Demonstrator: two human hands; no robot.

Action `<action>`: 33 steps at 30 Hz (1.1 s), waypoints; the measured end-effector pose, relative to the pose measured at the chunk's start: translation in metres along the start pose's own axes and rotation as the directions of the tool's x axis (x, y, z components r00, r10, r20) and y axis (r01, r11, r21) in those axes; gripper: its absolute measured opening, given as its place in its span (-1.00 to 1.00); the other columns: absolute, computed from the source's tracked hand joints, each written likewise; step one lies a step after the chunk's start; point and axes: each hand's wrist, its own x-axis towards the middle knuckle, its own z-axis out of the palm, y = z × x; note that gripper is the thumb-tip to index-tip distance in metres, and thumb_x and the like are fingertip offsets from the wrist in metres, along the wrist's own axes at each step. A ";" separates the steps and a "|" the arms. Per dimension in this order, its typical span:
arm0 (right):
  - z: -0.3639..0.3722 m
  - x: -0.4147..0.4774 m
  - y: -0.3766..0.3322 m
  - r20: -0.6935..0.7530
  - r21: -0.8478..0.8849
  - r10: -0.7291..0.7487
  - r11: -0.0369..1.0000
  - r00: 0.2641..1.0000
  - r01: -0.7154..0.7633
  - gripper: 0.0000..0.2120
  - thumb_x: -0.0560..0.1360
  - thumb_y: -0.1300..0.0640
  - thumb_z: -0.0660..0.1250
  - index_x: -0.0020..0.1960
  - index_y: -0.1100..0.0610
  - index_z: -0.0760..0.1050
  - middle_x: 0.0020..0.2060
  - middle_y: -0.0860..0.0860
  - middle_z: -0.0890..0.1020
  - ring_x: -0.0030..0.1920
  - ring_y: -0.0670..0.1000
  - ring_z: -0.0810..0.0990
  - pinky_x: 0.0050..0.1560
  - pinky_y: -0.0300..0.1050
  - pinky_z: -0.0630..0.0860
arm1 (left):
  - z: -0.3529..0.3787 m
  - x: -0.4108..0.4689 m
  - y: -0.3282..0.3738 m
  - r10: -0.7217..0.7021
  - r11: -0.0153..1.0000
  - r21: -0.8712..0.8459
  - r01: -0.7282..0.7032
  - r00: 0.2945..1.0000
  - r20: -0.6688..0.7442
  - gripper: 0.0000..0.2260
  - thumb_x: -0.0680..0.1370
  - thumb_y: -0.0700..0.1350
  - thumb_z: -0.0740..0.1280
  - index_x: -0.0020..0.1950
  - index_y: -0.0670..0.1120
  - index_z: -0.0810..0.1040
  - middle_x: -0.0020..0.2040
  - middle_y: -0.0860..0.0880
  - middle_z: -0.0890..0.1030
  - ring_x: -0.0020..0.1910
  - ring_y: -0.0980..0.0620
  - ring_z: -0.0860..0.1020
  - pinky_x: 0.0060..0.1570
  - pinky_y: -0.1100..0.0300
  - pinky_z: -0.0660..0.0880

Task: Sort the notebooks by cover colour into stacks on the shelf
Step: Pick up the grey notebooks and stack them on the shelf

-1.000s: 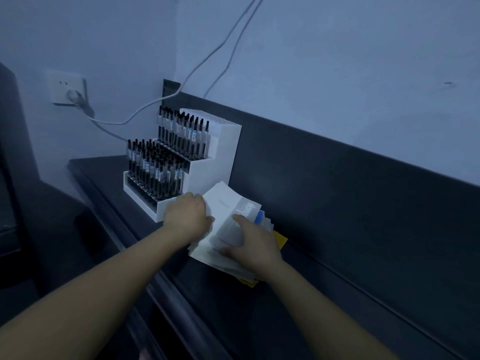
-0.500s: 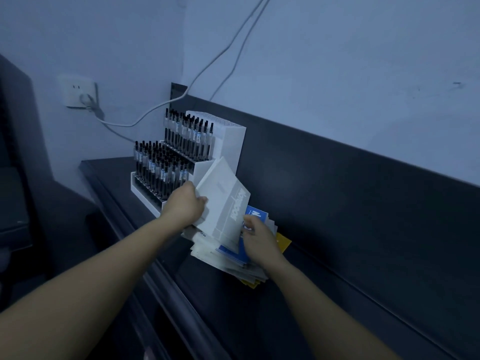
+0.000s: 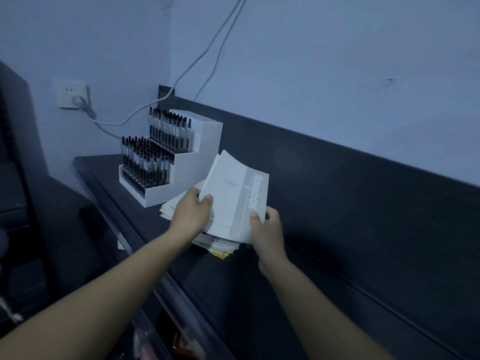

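Observation:
A white notebook (image 3: 231,196) with a grey spine band is lifted and tilted above a loose pile of notebooks (image 3: 218,244) on the dark shelf (image 3: 324,268). My left hand (image 3: 191,213) grips the white notebook's left edge with curled fingers. Its lower right corner is pinched by my right hand (image 3: 267,227), thumb on the cover. Only pale page edges and a yellow cover show at the pile's near end; the other covers are hidden under the lifted notebook.
A white stepped display (image 3: 171,162) full of black pens stands just left of the pile. Behind it, a wall socket (image 3: 72,94) feeds white cables (image 3: 197,61) running up the wall. A dark back panel (image 3: 363,183) borders the shelf.
The white notebook has risen off the pile and swung flatter towards me. My right hand has left the blue notebook on the pile and taken the white notebook's lower right corner.

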 end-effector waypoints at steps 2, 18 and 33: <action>-0.017 -0.011 0.000 -0.043 -0.020 -0.023 1.000 0.999 0.022 -0.78 0.58 0.21 0.15 0.17 -0.02 0.35 -0.04 -0.13 0.55 -0.09 -0.13 0.53 -0.17 -0.18 0.49 | 0.011 -0.020 0.006 0.023 1.000 -0.006 -0.023 1.000 0.014 -0.85 0.64 -0.07 0.16 0.03 -0.14 0.41 -0.19 0.03 0.47 -0.13 -0.01 0.46 -0.31 0.20 0.30; -0.151 -0.144 0.007 -0.448 -0.225 -0.102 0.974 0.888 -0.002 -0.66 0.54 0.24 0.16 0.28 -0.01 0.36 -0.04 -0.16 0.57 0.00 -0.07 0.57 0.08 -0.02 0.54 | 0.079 -0.161 0.041 0.297 0.950 -0.031 -0.310 0.872 0.390 -0.82 0.65 -0.08 0.11 0.02 -0.19 0.34 -0.13 -0.13 0.51 -0.20 -0.03 0.45 -0.24 0.07 0.34; -0.296 -0.301 -0.001 -0.688 -0.256 -0.063 0.953 0.723 -0.160 -0.62 0.59 0.22 0.13 0.40 0.05 0.27 -0.22 -0.13 0.45 -0.20 -0.06 0.52 -0.02 0.07 0.55 | 0.136 -0.336 0.105 0.483 0.872 -0.263 -0.412 0.646 0.591 -0.70 0.67 -0.09 0.06 -0.27 -0.04 0.15 -0.38 -0.01 0.31 -0.41 0.06 0.27 -0.40 0.13 0.18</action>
